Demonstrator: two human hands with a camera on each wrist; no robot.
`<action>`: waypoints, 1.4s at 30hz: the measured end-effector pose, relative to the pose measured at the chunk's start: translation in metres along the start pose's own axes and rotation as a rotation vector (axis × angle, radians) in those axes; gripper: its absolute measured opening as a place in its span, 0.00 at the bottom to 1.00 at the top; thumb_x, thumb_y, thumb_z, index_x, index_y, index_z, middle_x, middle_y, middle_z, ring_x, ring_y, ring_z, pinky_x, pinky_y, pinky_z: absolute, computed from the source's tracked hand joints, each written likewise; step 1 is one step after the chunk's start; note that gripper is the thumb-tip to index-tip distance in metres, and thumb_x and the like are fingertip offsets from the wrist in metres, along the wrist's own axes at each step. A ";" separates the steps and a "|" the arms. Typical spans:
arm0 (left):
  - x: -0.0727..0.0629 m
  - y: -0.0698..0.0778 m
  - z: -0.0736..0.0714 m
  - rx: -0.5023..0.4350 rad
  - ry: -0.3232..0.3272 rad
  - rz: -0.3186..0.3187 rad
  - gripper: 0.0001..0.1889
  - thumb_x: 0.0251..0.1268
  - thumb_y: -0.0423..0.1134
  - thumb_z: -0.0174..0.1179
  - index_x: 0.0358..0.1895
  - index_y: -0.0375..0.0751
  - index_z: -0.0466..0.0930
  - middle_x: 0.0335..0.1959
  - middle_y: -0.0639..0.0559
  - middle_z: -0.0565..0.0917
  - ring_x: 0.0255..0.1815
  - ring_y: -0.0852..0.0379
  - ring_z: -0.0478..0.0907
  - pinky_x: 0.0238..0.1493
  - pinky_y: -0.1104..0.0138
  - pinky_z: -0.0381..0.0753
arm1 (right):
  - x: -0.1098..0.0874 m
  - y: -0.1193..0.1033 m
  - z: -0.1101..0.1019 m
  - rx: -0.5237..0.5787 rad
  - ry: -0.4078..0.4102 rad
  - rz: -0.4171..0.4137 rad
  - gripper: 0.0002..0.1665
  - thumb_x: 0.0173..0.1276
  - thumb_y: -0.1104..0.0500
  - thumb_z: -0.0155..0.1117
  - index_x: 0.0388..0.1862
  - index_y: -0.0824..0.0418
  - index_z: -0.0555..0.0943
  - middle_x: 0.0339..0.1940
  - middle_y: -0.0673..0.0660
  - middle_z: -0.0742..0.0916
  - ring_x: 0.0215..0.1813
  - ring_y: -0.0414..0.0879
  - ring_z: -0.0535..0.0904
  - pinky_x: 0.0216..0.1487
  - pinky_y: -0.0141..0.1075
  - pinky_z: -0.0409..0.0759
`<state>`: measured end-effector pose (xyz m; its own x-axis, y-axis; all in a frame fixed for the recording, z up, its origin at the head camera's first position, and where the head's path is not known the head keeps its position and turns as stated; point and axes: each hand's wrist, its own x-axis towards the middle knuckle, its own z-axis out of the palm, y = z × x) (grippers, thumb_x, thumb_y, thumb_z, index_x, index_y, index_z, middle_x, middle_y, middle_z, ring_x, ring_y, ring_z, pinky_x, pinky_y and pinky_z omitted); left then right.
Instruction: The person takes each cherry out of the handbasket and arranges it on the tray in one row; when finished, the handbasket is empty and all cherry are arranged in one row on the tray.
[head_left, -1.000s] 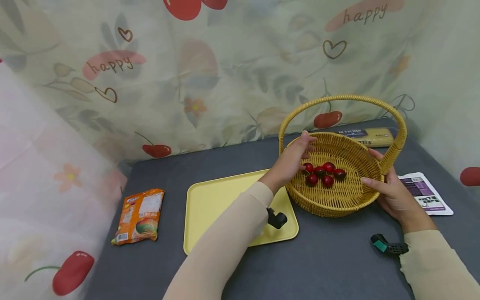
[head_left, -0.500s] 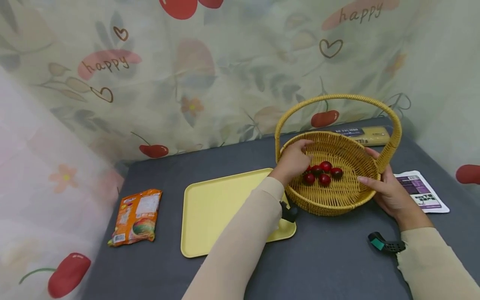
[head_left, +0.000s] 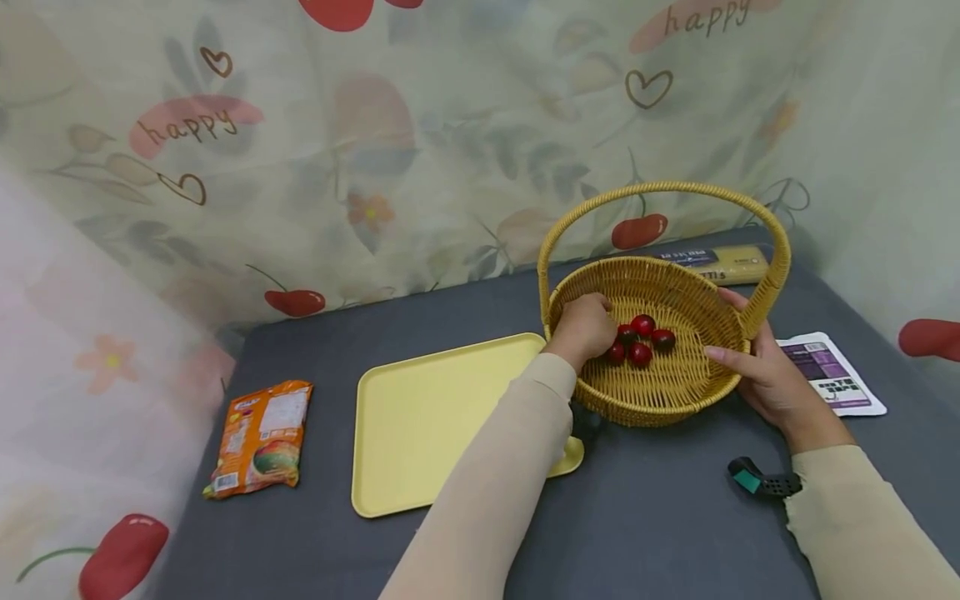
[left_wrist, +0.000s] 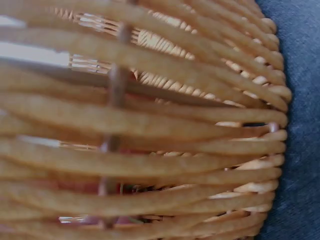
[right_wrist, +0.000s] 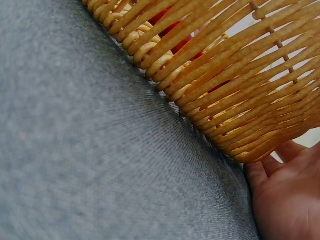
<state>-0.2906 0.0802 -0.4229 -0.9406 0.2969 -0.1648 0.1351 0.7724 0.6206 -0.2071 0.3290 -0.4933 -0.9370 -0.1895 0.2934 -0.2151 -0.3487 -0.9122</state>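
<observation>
A yellow wicker basket (head_left: 654,410) with a tall arched handle stands on the dark table at the right. Several dark red cherries (head_left: 640,355) lie on its bottom. My left hand (head_left: 587,327) reaches over the left rim into the basket, its fingers bent downward beside the cherries. Its fingertips are hidden, and I cannot tell whether they pinch a cherry. At the right side, my right hand (head_left: 765,379) grips the basket, thumb over the rim and fingers outside. In the left wrist view, close wickerwork (left_wrist: 150,165) fills most of the frame, with red showing through.
A yellow tray (head_left: 420,425) lies left of the basket, partly beneath my left sleeve. Farther left is an orange snack bag (head_left: 262,437). A yellow pack (head_left: 738,264) sits behind the basket, and a white and purple pouch (head_left: 832,375) lies right of it.
My left hand has gone from a raised position over the left rim down into the basket, its fingers bending and covering the leftmost cherry. My right hand keeps its hold on the basket.
</observation>
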 end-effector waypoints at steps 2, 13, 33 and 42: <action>-0.002 0.001 0.000 -0.022 0.028 0.008 0.20 0.83 0.32 0.56 0.70 0.46 0.84 0.62 0.53 0.85 0.71 0.52 0.74 0.63 0.68 0.73 | 0.000 -0.001 0.001 -0.003 -0.001 0.001 0.48 0.77 0.80 0.52 0.90 0.55 0.54 0.78 0.66 0.66 0.71 0.52 0.75 0.56 0.41 0.86; -0.003 -0.001 0.002 -0.372 0.273 0.132 0.08 0.84 0.42 0.65 0.56 0.49 0.89 0.46 0.59 0.79 0.42 0.61 0.77 0.41 0.68 0.79 | 0.000 -0.003 0.000 -0.054 0.034 0.044 0.48 0.78 0.77 0.55 0.90 0.50 0.54 0.78 0.63 0.65 0.73 0.51 0.72 0.56 0.41 0.86; -0.020 -0.006 -0.005 -0.545 0.249 0.401 0.17 0.82 0.33 0.65 0.68 0.46 0.84 0.49 0.58 0.82 0.44 0.64 0.81 0.42 0.70 0.83 | -0.003 0.001 -0.003 -0.009 0.029 0.035 0.47 0.79 0.77 0.54 0.90 0.52 0.55 0.77 0.63 0.65 0.72 0.51 0.73 0.56 0.40 0.86; -0.057 -0.013 -0.024 -0.457 0.233 0.570 0.16 0.80 0.33 0.67 0.66 0.41 0.86 0.54 0.54 0.80 0.42 0.61 0.79 0.46 0.69 0.82 | 0.001 0.000 -0.005 -0.003 0.021 0.030 0.47 0.79 0.77 0.54 0.89 0.52 0.55 0.77 0.64 0.66 0.72 0.51 0.72 0.57 0.40 0.86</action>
<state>-0.2461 0.0399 -0.4036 -0.8124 0.4145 0.4101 0.5243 0.2116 0.8248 -0.2093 0.3333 -0.4941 -0.9486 -0.1807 0.2598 -0.1874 -0.3409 -0.9212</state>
